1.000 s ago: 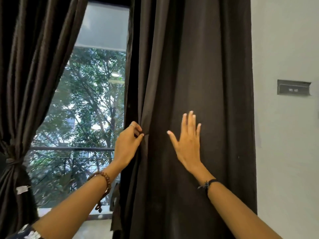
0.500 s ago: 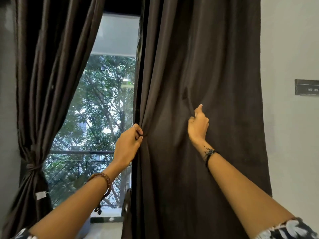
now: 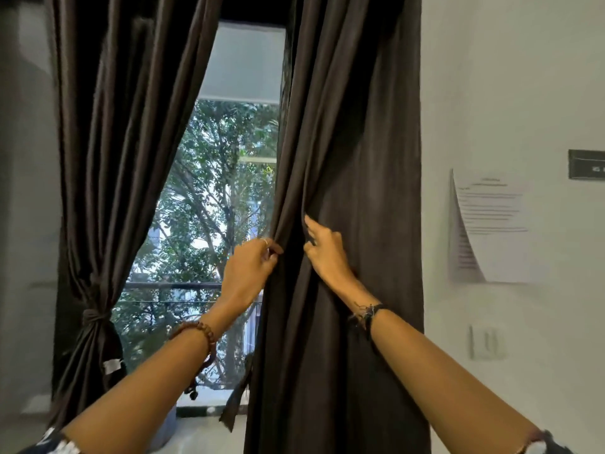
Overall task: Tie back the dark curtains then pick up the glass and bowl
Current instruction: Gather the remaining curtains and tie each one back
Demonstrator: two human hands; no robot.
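The right dark curtain (image 3: pixel 360 142) hangs loose in front of me, covering the right side of the window. My left hand (image 3: pixel 250 270) pinches its inner edge at about chest height. My right hand (image 3: pixel 325 252) grips a fold of the same curtain a short way to the right, fingers curled into the cloth. The left dark curtain (image 3: pixel 108 142) is gathered and bound by a tie (image 3: pixel 95 314) low on the left. No glass or bowl is in view.
The window (image 3: pixel 212 208) shows trees and a railing outside. A white wall (image 3: pixel 523 77) stands right of the curtain, with a curling paper sheet (image 3: pixel 491 231), a dark plate (image 3: pixel 587 163) and a wall switch (image 3: pixel 487 342).
My right hand went from flat on the cloth to gripping a fold and moved left toward my left hand, bunching the curtain. The view shifted, revealing the paper on the wall.
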